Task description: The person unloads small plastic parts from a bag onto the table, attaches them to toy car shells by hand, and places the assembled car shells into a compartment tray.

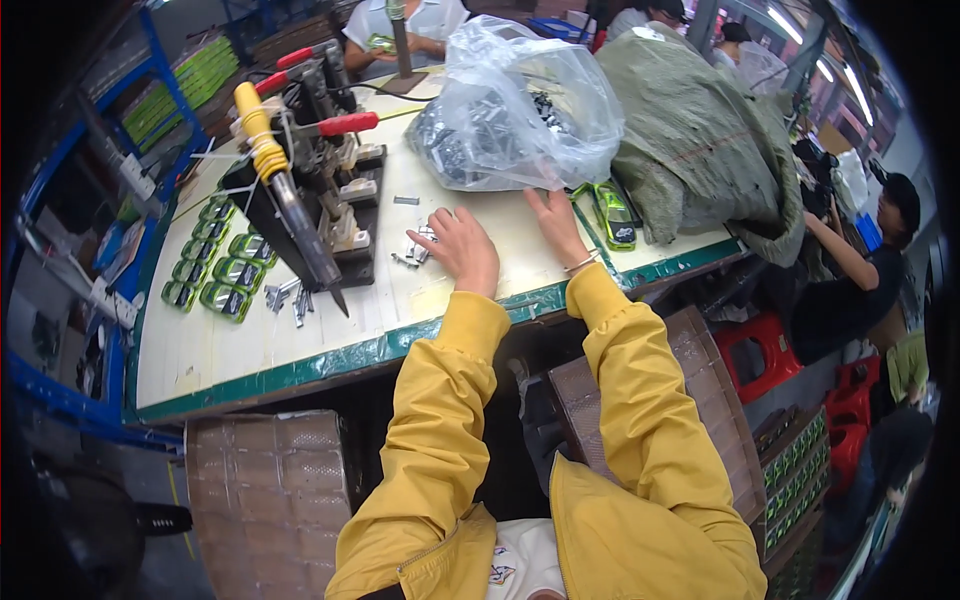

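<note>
My left hand [465, 248] lies over the pale tabletop, fingers spread beside a few small silver metal pieces [420, 244]. One more metal piece [406, 200] sits a little farther off. My right hand [557, 228] has its fingers stretched out at the near edge of a clear plastic bag [482, 172]; I cannot tell whether the fingertips touch it. Inside the bag is a heap of small dark and silver parts. Just right of this hand is a green and black toy car shell [614, 216].
Left stands a fixture with red-handled clamps [348, 124] and a yellow-handled soldering iron [262, 130], its tip pointing down. Several green car shells [238, 272] and loose metal pieces [300, 300] lie nearby. A green woven sack [690, 140] fills the right. Brown cartons [265, 500] stand below; people work around.
</note>
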Demonstrator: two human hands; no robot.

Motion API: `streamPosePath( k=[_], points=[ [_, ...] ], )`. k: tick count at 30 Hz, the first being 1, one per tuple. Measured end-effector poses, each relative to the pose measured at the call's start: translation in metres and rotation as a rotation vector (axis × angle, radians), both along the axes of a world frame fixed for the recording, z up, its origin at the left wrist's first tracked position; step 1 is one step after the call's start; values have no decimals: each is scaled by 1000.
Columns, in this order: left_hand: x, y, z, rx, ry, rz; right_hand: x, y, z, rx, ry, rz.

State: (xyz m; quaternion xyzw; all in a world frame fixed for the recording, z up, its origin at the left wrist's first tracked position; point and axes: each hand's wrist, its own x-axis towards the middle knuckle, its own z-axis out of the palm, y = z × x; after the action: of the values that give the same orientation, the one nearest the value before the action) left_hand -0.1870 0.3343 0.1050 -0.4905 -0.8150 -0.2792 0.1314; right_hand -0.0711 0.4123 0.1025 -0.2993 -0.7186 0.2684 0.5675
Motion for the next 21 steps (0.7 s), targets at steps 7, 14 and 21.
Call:
streamPosePath(
  k=[7,14,21],
  points=[
    [-41,19,4,103,-5,147,-2,1,-7,-83,-31,47],
    [-31,8,11,-118,-106,161,-1,-6,-4,-113,57,109],
    [-1,-46,10,-205,-25,38,1,-1,-3,-106,45,88]
  ],
)
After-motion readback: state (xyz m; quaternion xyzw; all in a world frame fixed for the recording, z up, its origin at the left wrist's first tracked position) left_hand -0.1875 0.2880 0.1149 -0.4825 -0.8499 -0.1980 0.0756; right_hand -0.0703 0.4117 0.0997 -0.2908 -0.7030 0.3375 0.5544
